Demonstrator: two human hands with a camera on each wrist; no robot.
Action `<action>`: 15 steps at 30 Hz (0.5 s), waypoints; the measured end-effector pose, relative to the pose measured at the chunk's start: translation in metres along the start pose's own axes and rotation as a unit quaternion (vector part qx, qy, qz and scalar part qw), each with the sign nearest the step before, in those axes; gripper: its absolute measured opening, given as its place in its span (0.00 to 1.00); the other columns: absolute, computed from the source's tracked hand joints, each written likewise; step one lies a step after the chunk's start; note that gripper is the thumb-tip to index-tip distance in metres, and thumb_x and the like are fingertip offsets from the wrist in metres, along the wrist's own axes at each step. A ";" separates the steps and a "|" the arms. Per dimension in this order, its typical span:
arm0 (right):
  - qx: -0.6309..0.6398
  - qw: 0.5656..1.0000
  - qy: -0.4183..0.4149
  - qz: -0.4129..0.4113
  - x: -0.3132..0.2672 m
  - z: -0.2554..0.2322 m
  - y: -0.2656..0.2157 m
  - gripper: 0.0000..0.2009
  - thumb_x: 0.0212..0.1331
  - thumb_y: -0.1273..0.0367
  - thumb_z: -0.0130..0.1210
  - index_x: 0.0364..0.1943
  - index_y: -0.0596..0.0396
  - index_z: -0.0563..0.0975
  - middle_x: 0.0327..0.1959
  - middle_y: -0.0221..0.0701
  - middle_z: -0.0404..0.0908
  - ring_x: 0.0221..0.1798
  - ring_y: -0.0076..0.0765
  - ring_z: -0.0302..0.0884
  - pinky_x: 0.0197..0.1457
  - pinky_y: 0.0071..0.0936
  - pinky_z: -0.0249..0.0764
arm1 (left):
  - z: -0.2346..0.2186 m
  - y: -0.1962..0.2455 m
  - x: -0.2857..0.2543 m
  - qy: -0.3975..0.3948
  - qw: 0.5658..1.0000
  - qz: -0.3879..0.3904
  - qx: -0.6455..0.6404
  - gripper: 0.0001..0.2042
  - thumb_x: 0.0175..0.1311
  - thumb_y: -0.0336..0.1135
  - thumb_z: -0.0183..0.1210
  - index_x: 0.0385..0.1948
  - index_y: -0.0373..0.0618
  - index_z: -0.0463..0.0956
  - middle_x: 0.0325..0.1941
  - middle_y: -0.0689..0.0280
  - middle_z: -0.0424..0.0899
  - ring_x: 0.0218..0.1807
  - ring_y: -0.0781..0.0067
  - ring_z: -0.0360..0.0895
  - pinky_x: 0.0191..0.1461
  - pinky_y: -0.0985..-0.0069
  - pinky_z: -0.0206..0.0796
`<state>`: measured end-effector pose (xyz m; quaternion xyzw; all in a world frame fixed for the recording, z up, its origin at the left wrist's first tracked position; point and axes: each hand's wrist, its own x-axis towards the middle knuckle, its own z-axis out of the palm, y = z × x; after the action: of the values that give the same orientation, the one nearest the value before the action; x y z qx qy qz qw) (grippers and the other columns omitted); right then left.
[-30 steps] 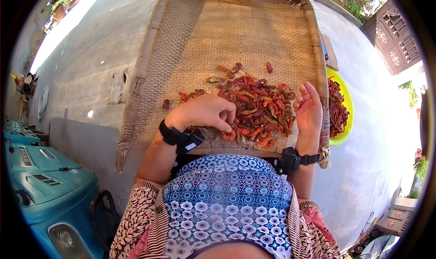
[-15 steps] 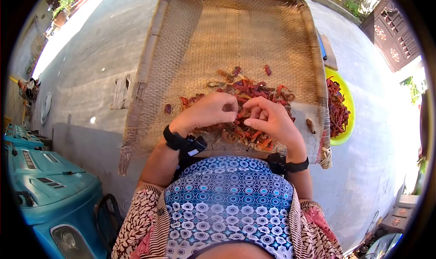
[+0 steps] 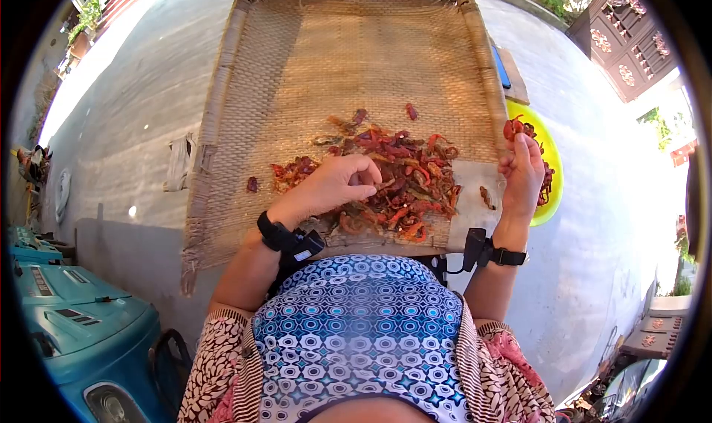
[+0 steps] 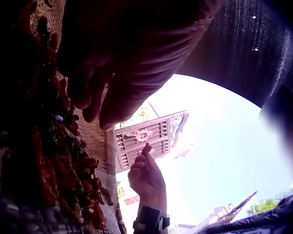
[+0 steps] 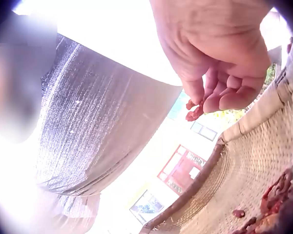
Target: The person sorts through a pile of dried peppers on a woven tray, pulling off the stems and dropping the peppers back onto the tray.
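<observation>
Dried red and brown peppers (image 3: 404, 172) lie heaped on the near part of a woven tray (image 3: 386, 60). My left hand (image 3: 330, 187) hangs over the left side of the heap, fingers loosely bent; the left wrist view shows this hand (image 4: 141, 58) above the peppers (image 4: 63, 170) with nothing visible in its fingers. Between thumb and fingers, my right hand (image 3: 522, 182) pinches a red pepper (image 3: 517, 129) near a yellow bowl (image 3: 556, 160) of red peppers. From the right wrist, the pinched pepper (image 5: 195, 113) shows below the hand (image 5: 219, 48).
Single peppers (image 3: 411, 111) lie apart from the heap. A grey patch (image 3: 471, 193) covers the tray's near right corner, with a brown pepper (image 3: 486, 197) on it. Beyond the right rim is a blue object (image 3: 500, 67); a teal vehicle (image 3: 81, 312) stands at the left.
My right hand first came in from the tray's right side to meet the left over the heap, then moved back right with a red pepper pinched. My left hand stays over the heap.
</observation>
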<state>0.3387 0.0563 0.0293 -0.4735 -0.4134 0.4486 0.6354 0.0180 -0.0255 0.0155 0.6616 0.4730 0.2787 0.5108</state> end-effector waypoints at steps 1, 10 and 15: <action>-0.055 0.996 0.067 -0.005 0.000 -0.002 -0.008 0.14 0.65 0.60 0.59 0.43 0.56 0.78 0.34 0.25 0.80 0.25 0.16 0.71 0.28 0.15 0.67 | 0.000 0.004 -0.001 -0.006 1.000 -0.002 0.029 0.08 0.63 0.32 0.63 0.41 0.43 0.78 0.35 0.70 0.79 0.34 0.82 0.74 0.37 0.80 0.68; -0.615 0.771 -0.154 0.059 -0.022 -0.033 -0.007 0.15 0.50 0.61 0.63 0.42 0.48 0.78 0.37 0.32 0.83 0.38 0.40 0.81 0.40 0.39 0.71 | 0.012 0.010 -0.007 -0.087 0.954 0.044 0.283 0.10 0.55 0.37 0.65 0.38 0.49 0.79 0.35 0.66 0.74 0.39 0.66 0.76 0.40 0.68 0.68; -0.663 0.721 -0.198 -0.046 -0.026 -0.030 0.016 0.10 0.51 0.66 0.60 0.37 0.49 0.77 0.36 0.33 0.82 0.42 0.46 0.80 0.42 0.41 0.72 | 0.018 0.004 -0.005 -0.066 0.947 0.073 0.304 0.08 0.53 0.35 0.64 0.34 0.50 0.79 0.37 0.65 0.72 0.41 0.65 0.76 0.40 0.67 0.68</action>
<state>0.3575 0.0269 0.0053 -0.6545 -0.7428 0.1138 0.0832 0.0325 -0.0374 0.0136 0.8353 0.4508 0.1135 0.2936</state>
